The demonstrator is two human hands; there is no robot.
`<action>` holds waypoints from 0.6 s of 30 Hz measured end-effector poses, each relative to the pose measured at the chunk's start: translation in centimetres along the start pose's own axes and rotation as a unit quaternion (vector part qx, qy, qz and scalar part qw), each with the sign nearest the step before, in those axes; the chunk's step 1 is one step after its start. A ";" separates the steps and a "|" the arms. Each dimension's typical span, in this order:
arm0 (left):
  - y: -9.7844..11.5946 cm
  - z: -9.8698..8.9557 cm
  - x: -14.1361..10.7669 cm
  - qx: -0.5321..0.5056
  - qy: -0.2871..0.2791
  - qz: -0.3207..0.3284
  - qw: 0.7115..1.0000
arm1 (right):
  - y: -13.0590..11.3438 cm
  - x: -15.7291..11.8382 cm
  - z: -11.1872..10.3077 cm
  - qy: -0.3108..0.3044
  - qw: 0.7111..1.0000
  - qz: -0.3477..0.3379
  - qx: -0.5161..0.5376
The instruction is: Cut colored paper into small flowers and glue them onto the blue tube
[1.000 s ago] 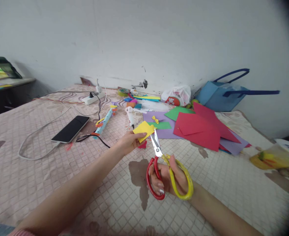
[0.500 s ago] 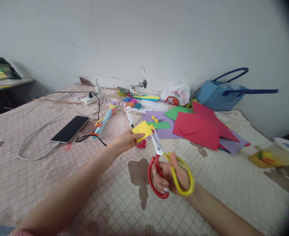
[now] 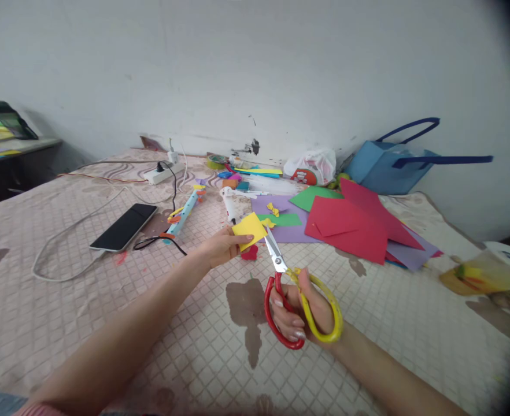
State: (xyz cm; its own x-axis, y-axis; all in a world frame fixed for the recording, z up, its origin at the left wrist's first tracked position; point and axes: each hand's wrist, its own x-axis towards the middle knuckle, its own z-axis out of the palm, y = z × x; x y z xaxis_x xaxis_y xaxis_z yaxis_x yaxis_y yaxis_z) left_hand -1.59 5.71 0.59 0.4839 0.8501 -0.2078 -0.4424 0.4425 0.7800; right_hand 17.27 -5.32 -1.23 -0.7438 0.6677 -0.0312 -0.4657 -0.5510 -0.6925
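Note:
A small yellow piece of paper (image 3: 250,227) is pinched between the thumb and fingers of my left hand (image 3: 220,247). My right hand (image 3: 296,312) grips scissors (image 3: 278,261) with one red and one yellow handle loop. Their narrow blades point up and away, with the tips at the right edge of the yellow paper. Just beyond, a yellow bow-like paper piece (image 3: 273,209) rests on purple paper (image 3: 296,234), near a green strip (image 3: 286,219). A small red piece (image 3: 250,253) lies below the yellow paper.
Red sheets (image 3: 350,225) are piled at right, before a blue bag (image 3: 380,167). A white glue gun (image 3: 228,205) lies behind my left hand. Further left are a decorated light-blue strip (image 3: 183,212), a phone (image 3: 124,227) on a cable and a power strip (image 3: 165,173). A clear container (image 3: 480,274) stands far right.
The scissors' handles have drawn closer together and the blades have narrowed. The yellow paper has shifted very slightly left in my left hand.

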 end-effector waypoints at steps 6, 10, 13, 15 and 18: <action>0.0 -0.2 0.1 0.004 -0.008 0.004 1.000 | 0.3 -0.1 -0.2 0.008 1.000 0.002 0.003; 0.0 -0.5 0.2 0.008 -0.020 0.001 1.000 | 0.5 0.0 -0.4 0.021 1.000 0.000 -0.001; 0.1 -0.7 0.2 0.017 -0.019 0.000 1.000 | 0.8 0.1 -0.6 0.037 0.999 -0.007 -0.004; 0.2 -0.7 0.1 0.026 -0.017 -0.001 1.000 | 1.0 0.2 -0.7 0.051 0.999 -0.007 -0.008; 0.3 -0.7 0.0 0.039 -0.015 0.000 0.999 | 1.1 0.1 -0.4 0.060 0.998 -0.001 -0.008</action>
State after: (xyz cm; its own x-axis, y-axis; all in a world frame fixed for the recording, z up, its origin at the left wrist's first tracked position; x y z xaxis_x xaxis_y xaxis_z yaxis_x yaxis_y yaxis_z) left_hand -2.25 6.06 0.42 0.5076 0.8403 -0.1905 -0.3834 0.4183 0.8234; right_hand 16.85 -5.64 -2.30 -0.6798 0.7243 -0.1155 -0.4580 -0.5422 -0.7045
